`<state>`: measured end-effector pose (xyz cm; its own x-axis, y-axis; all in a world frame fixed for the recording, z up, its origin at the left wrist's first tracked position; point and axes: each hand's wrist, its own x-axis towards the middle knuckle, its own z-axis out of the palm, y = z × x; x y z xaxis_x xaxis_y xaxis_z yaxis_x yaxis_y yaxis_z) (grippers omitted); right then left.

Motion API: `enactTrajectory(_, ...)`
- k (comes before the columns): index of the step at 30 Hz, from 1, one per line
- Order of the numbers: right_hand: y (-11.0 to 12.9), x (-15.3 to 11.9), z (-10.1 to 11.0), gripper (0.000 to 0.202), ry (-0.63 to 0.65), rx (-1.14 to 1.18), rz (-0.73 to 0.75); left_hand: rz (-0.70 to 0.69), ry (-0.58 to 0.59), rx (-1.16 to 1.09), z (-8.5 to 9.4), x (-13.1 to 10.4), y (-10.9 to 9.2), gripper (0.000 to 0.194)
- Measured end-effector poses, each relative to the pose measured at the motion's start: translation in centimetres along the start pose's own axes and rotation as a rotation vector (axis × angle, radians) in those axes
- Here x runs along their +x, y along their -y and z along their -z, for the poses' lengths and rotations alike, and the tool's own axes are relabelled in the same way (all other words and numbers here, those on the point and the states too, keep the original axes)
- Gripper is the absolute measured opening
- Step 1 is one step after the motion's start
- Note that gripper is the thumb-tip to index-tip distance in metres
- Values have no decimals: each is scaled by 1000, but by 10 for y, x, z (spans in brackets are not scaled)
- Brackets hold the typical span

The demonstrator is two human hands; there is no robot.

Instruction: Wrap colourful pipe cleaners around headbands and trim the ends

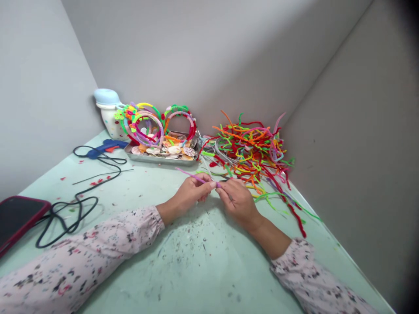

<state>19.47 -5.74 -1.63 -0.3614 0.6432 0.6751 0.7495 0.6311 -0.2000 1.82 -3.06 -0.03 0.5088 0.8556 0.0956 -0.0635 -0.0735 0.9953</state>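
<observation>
Over the middle of the table, both hands meet at a purple pipe cleaner point(191, 175). Its loose end sticks out to the upper left, past my left hand point(196, 188), whose thumb and fingers pinch it. Close beside, my right hand point(238, 199) is closed with thumb and forefinger at a short purple part of it. A thin pale strip runs up from between the hands; where it ends below is hidden by the fingers. Just behind the right hand lies a large tangled heap of coloured pipe cleaners point(248, 146).
A metal tray point(160, 159) of seashells point(173, 150) stands at the back, with fuzzy wrapped headbands point(147, 126) on it. Behind it is a white cup with a blue lid point(107, 109). A blue glue gun point(106, 147), black cord point(77, 203) and red-cased phone point(22, 222) lie left.
</observation>
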Motion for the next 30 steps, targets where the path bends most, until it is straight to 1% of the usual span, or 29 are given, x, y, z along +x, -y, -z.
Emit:
enactTrajectory(4,2,1,1,21,39,14,14,-50,19,90,0,-3,-1,33)
enactTrajectory(8,5,1,3,22,69,12,37,-13,29,123,-2,-5,-3,38)
enactTrajectory(14,4,-2,2,26,137,-69,52,23,-31,189,-3,-4,-1,38)
enactTrajectory(23,2,-2,0,25,163,-154,94,104,-112,236,-3,-1,2,31)
enactTrajectory(30,6,-1,2,25,156,-228,121,95,-135,272,-3,0,3,29)
